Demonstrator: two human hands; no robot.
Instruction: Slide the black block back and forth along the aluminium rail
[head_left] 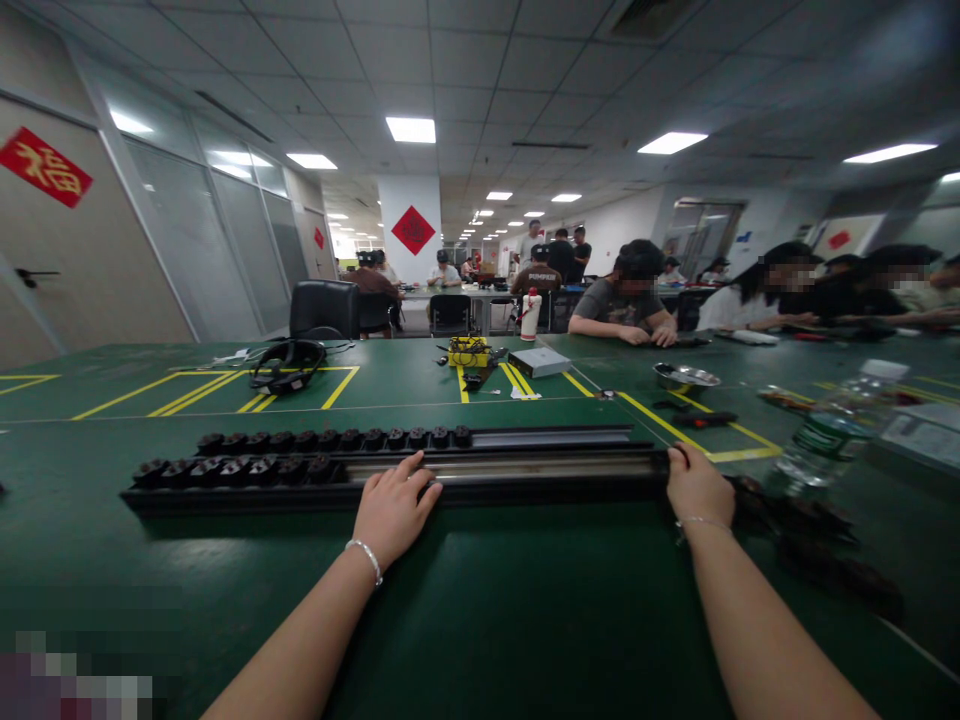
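Observation:
Two long black power-track rails lie side by side across the table, each with a bare metallic channel toward its right. Several round black socket modules sit in the left part of the near rail, and a second row of modules lines the far rail. My left hand rests on the near rail just right of its last module, fingers apart. At that rail's right end my right hand is closed, thumb and fingers curled on the end. Whether a small part is also inside its grip is hidden.
Right of my right hand lie dark loose parts and a water bottle. Beyond the rails are a metal bowl, a grey box, a yellow item with cables and a headset. People sit across the table.

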